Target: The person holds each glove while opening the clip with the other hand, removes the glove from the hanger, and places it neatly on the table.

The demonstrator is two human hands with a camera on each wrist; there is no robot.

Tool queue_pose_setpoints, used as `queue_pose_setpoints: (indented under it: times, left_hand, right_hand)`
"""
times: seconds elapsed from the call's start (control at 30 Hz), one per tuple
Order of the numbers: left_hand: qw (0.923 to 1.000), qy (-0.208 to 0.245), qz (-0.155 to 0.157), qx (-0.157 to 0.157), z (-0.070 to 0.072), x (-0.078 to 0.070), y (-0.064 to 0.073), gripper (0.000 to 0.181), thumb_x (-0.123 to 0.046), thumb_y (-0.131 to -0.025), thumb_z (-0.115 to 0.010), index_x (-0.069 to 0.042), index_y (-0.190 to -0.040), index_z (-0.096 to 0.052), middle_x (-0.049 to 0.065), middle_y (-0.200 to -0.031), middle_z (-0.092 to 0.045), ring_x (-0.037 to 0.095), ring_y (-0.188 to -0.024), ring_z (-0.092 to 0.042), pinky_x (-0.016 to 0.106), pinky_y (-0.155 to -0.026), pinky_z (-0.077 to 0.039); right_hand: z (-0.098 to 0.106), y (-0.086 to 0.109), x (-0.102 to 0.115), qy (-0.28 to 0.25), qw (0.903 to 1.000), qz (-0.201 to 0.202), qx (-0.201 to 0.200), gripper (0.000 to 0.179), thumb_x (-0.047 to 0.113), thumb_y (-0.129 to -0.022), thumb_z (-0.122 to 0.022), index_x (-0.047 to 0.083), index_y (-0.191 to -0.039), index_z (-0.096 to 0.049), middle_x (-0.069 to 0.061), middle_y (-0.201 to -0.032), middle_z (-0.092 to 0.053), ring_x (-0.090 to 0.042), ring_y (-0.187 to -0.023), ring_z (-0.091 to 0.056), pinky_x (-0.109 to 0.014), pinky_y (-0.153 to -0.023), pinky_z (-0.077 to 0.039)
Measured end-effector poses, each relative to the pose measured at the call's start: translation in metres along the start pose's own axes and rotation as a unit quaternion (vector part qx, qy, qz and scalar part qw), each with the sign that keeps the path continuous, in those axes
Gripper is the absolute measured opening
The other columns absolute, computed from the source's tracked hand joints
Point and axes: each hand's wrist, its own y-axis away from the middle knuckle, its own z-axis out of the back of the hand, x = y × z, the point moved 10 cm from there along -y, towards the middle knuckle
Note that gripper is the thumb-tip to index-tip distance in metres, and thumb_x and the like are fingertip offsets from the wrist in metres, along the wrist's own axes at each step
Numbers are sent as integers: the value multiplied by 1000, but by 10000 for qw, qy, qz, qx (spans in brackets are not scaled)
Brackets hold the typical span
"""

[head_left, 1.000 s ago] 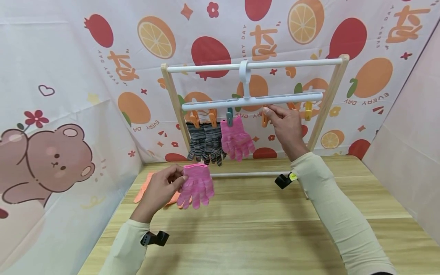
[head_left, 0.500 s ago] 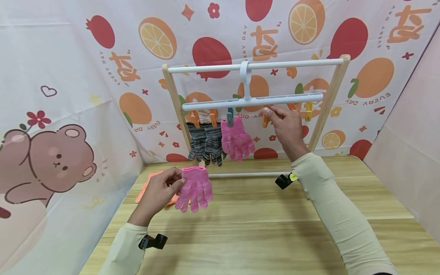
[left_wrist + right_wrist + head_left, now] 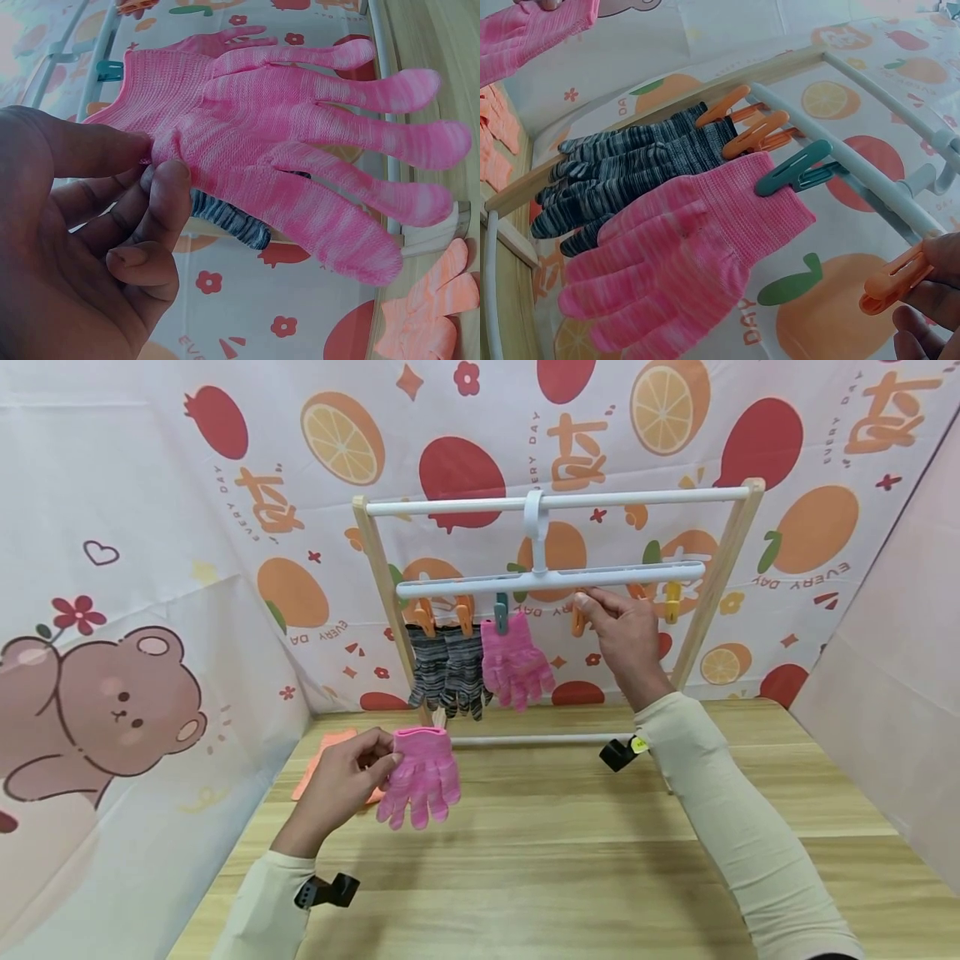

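My left hand (image 3: 348,777) pinches a pink knit glove (image 3: 420,781) by the side of its cuff, fingers hanging down, over the left part of the table. Up at the white hanger bar (image 3: 615,578), my right hand (image 3: 630,631) holds an orange clothespin (image 3: 896,279) between thumb and fingers; nothing hangs from that pin. Left of it, a second pink glove (image 3: 682,255) hangs from a teal clothespin (image 3: 795,169). Beside that, two dark grey striped gloves (image 3: 430,668) hang from orange clothespins (image 3: 465,616).
A wood-and-white rack (image 3: 733,560) carries the hanger at the table's back. A yellow clothespin (image 3: 672,602) is at the bar's right end, an orange one partly hidden beside it. Orange gloves (image 3: 431,311) lie on the wooden table (image 3: 570,860), behind my left hand in the head view.
My left hand has moved slightly down and left with the pink glove in it. The right hand stays on the orange clothespin.
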Motion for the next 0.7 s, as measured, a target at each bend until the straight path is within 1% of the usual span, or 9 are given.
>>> queue_pose_setpoints:
  times: [0.33,0.47,0.57,0.7]
  left_hand:
    - [10000,62,-53,23,3,1,4,4,-14,-99,-66,-10,-99,-67,4,-81,-64,18,-69,-62,30,-60,-50]
    - [10000,34,-60,39,4,3,6,6,-14,-99,-67,-9,-96,-66,4,-80,-64,18,-68,-61,30,-60,-49]
    - [10000,-58,-23,52,5,4,6,6,-14,-99,-67,-8,-97,-67,4,-81,-63,18,-69,-60,29,-60,-49]
    - [9997,-172,129,72,5,7,7,6,-13,-99,-66,-7,-98,-66,4,-81,-63,19,-70,-60,30,-58,-48]
  right_hand:
    - [1,1,1,52,10000,58,20,43,36,-95,-71,11,-131,-69,-7,-113,-73,-19,-94,-53,-28,-75,-43]
    - [0,1,1,41,10000,78,36,43,36,-96,-70,11,-131,-69,-7,-113,-73,-19,-96,-55,-32,-81,-45]
    - [0,1,1,37,10000,70,39,41,36,-96,-70,14,-131,-70,-6,-114,-73,-19,-98,-55,-34,-85,-46]
    - [0,1,1,57,10000,67,42,40,35,-96,-70,16,-131,-70,-6,-113,-73,-23,-99,-57,-32,-85,-47]
